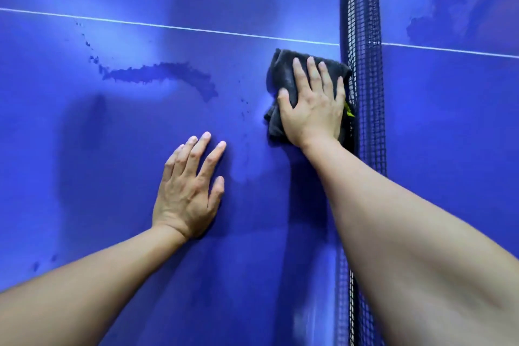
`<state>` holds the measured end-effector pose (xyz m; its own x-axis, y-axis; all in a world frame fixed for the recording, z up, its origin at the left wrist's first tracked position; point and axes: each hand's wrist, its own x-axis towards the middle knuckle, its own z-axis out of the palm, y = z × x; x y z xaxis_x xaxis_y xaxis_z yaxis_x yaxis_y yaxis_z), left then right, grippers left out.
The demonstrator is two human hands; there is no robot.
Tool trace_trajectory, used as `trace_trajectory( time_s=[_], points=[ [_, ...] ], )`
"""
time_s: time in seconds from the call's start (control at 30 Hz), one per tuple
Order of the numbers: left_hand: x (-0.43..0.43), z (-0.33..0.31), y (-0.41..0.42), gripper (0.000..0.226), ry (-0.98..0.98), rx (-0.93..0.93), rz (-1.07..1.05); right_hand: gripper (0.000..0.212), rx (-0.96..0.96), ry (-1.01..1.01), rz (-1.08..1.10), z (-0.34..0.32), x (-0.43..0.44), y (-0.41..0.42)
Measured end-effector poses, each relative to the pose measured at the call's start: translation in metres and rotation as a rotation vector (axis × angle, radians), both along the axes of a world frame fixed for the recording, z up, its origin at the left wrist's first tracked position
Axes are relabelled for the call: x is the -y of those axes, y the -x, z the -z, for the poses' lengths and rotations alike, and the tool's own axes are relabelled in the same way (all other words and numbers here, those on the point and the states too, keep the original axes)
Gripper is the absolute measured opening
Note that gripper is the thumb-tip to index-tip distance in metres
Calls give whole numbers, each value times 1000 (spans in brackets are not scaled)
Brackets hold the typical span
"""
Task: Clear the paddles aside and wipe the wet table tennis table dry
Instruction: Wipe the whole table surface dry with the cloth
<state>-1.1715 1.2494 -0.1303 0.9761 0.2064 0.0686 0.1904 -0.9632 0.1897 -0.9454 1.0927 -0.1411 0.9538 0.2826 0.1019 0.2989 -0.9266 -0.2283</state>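
Right hand (313,101): fingers straight and spread, pressing flat on a folded dark cloth (280,76), centre right of frame. The cloth's far edge lies against the net (365,22). Left hand (188,188): fingers straight, slightly apart, palm flat on the blue bench (84,149), lower centre, holding nothing. Wet streak (160,73) lies left of the cloth, apart from it. Larger wet patch (441,8) beyond the net, upper right.
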Motion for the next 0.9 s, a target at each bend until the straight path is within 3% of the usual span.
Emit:
trace_trajectory(
  time_s=[0.2, 0.43, 0.9],
  points=[
    [0, 2, -1, 59, -19, 3, 3, 68, -44, 27, -42, -5, -14, -55],
    [-1, 2, 0, 58, -5, 6, 1, 64, -60, 65, -68, -8, -11, -47],
    [-1, 5, 5, 57, 25, -52, 31, 64, 11, 85, -45, -4, 82, 198]
  ],
)
